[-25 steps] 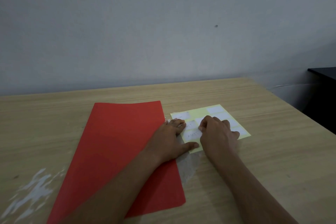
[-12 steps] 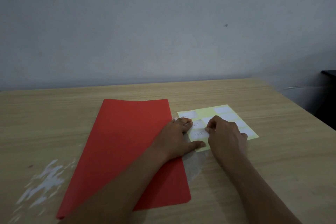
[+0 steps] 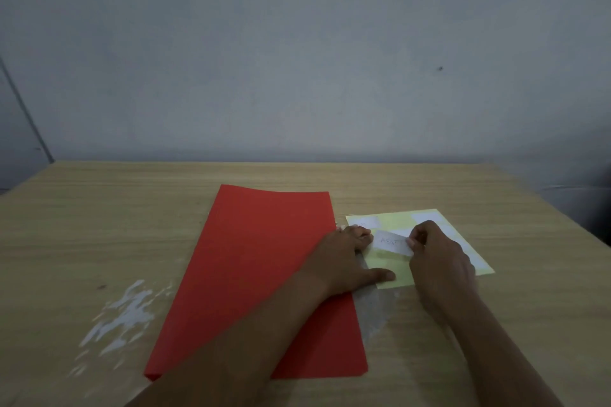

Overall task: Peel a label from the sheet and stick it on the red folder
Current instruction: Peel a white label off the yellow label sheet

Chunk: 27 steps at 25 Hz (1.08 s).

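The red folder [image 3: 254, 277] lies flat on the wooden table, left of centre. To its right lies the yellow label sheet [image 3: 393, 269] with white labels on it. My left hand [image 3: 344, 258] presses flat on the sheet's left edge, fingers spread, its palm over the folder's right edge. My right hand [image 3: 439, 261] pinches the right end of a white label [image 3: 391, 241] with handwriting on it. That label is lifted off the sheet and hangs between my two hands.
The wooden table [image 3: 99, 225] has white smears [image 3: 122, 314] at the front left. A shiny patch [image 3: 373, 311] lies just right of the folder. A grey wall stands behind the table. The table's right edge runs close to the sheet.
My right hand has peeled a label up from the sheet and now holds it lifted. My left hand stays pressed on the sheet. The camera view has shifted left.
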Motion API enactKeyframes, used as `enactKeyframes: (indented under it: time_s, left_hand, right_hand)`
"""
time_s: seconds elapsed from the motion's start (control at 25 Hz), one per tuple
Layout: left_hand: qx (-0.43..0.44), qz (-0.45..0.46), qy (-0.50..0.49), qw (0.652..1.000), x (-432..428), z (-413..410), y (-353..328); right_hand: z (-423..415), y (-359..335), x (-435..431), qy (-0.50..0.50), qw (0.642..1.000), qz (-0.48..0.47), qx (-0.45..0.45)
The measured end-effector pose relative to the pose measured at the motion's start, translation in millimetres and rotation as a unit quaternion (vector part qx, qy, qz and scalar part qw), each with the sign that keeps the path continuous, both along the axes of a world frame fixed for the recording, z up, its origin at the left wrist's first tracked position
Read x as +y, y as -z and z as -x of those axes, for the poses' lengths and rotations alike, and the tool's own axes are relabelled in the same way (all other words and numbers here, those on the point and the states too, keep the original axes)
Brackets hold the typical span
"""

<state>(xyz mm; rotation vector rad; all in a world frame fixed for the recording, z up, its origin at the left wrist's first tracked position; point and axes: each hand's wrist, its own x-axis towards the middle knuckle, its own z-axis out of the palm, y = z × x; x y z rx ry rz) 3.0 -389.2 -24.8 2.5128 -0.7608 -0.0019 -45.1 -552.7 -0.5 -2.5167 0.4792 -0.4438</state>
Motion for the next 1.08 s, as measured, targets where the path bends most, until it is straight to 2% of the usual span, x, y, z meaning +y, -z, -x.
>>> enactKeyframes:
  time_s: [0.12,0.24,0.4,0.52,0.6,0.8,1.08]
  left_hand:
    - [0.027,0.022,-0.002,0.999,1,0,-5]
    - [0.057,0.062,-0.011,0.996,4,-1,-8]
    - [0.009,0.17,-0.036,0.985,13,-2,-20]
    - [-0.025,0.253,-0.121,0.96,31,-10,-39]
    - [-0.012,0.254,-0.174,0.952,54,-18,-49]
    - [0.038,0.243,-0.227,0.942,119,-40,-52]
    - [-0.033,0.177,-0.336,0.924,174,-55,-41]
  right_hand:
    - [-8,-8,-7,-0.009,0.998,-0.061,0.013]
    - [-16,-16,-12,-0.024,0.997,-0.075,0.023]
    - [-20,-23,-6,-0.023,0.998,-0.058,0.003]
    - [-29,-28,14,-0.063,0.995,-0.072,-0.018]
    - [-41,-28,37,-0.104,0.99,-0.091,-0.021]
    - [-83,-19,107,-0.161,0.979,-0.125,-0.013]
    - [-115,-5,172,-0.175,0.967,-0.185,0.009]
